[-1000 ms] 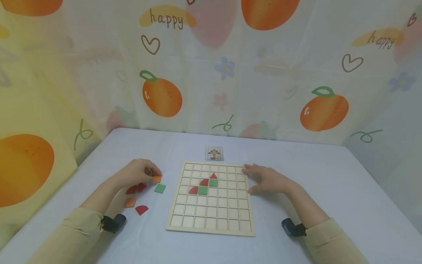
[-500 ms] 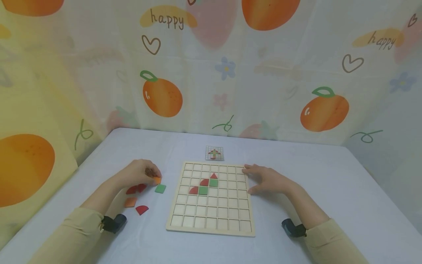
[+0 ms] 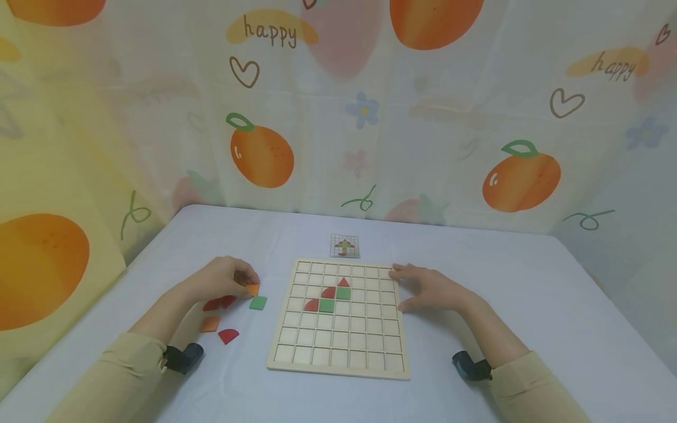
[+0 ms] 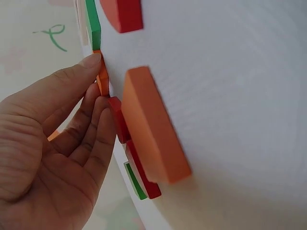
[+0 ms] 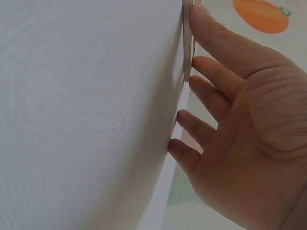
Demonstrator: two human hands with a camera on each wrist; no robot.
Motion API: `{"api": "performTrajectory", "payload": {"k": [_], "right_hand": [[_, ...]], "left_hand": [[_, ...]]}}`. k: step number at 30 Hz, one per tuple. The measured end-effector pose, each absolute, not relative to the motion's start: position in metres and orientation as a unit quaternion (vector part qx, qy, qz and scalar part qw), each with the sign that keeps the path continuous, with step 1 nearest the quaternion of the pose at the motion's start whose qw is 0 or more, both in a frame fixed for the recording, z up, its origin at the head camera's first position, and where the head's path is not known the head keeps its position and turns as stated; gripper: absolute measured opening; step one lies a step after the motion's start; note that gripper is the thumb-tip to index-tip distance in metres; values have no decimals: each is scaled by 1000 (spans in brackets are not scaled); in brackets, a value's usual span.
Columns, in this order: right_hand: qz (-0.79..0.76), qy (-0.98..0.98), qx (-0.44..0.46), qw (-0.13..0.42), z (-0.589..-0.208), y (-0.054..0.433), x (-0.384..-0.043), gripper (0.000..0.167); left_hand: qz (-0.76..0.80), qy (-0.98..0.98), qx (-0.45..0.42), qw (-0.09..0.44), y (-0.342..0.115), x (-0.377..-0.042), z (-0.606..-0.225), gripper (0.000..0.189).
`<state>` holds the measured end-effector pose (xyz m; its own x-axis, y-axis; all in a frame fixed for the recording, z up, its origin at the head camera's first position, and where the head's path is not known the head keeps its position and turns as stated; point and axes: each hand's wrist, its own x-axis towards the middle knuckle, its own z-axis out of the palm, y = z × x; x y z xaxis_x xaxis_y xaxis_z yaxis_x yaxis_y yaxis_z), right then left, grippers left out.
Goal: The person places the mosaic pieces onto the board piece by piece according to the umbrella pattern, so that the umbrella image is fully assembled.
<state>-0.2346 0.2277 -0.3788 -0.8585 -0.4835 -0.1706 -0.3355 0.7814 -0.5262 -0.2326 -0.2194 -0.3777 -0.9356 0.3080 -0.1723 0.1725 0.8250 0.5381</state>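
Observation:
My left hand (image 3: 224, 276) pinches an orange tile (image 3: 254, 289) at the table's left side; in the left wrist view the thumb lies on this tile (image 4: 102, 80), with fingers behind it. A green square tile (image 3: 258, 302) lies just in front of it. Around the hand are two red tiles (image 3: 213, 304), an orange square tile (image 3: 210, 324) and a red quarter-circle tile (image 3: 228, 336). My right hand (image 3: 431, 288) rests with spread fingers along the right edge of the wooden grid board (image 3: 338, 372). On the board sit a red triangle (image 3: 344, 282), two red quarter-circles (image 3: 312, 305) and two green squares (image 3: 327, 305).
Behind the board lies a small pattern card (image 3: 345, 245) showing a coloured figure on a grid. In the left wrist view another green tile (image 4: 135, 180) shows beyond the red ones. A fruit-printed curtain (image 3: 423, 117) hangs behind the white table (image 3: 476, 247).
Hardly anything differs. My left hand stays on the orange tile with only slight finger movement, and my right hand stays at the board's edge.

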Motion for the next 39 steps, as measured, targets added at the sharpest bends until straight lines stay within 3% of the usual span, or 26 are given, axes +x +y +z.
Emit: {"api": "performTrajectory", "payload": {"k": [16,26,34,39], "right_hand": [[-251,930,-219,153,-377,228,-233,77],[-239,934,-216,152,-379,227,-235,78],[-235,936,-213,153,-380,227,-236,78],[-235,936,-211,155,-380,227,-235,78]], "left_hand": [[290,939,133,129,-218,-231,-377,14],[305,939,117,108,-222,-234,-374,9],[310,941,118,60,-219,-237,-369,12],[326,933,135,65,-205,-237,-366,12]]}}
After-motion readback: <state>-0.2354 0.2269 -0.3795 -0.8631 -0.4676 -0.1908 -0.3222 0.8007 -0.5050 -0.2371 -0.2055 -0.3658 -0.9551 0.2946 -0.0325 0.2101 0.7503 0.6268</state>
